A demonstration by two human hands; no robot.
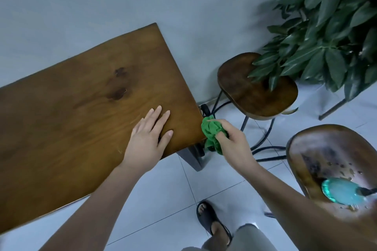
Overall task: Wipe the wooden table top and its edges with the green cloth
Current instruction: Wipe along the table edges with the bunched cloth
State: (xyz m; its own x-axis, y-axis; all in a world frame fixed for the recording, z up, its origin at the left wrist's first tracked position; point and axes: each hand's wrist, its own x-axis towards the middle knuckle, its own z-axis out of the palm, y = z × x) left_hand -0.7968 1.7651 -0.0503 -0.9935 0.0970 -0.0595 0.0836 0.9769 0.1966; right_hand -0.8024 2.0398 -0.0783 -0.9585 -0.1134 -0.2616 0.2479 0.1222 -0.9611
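Gripping the green cloth [212,132] in a tight bunch, the right hand [231,141] holds it against the right-hand end edge of the wooden table top [71,108], close to the near corner. Its fingers curl round the fabric, and a fold of cloth hangs down beside the dark table leg [193,159]. The left hand [148,135] lies flat on the table top just inside that same corner, palm down, fingers straight and slightly spread. It is near the cloth but not touching it; the table's edge runs between the two hands. Beyond the cloth stands a dark wooden stool [257,87], partly under the leaves of a green plant [326,26]. A second stool [330,159] stands to the right of the right forearm, with a round teal object [342,190] on its seat. A foot in a dark sandal [212,222] rests on the pale tiled floor [163,199].
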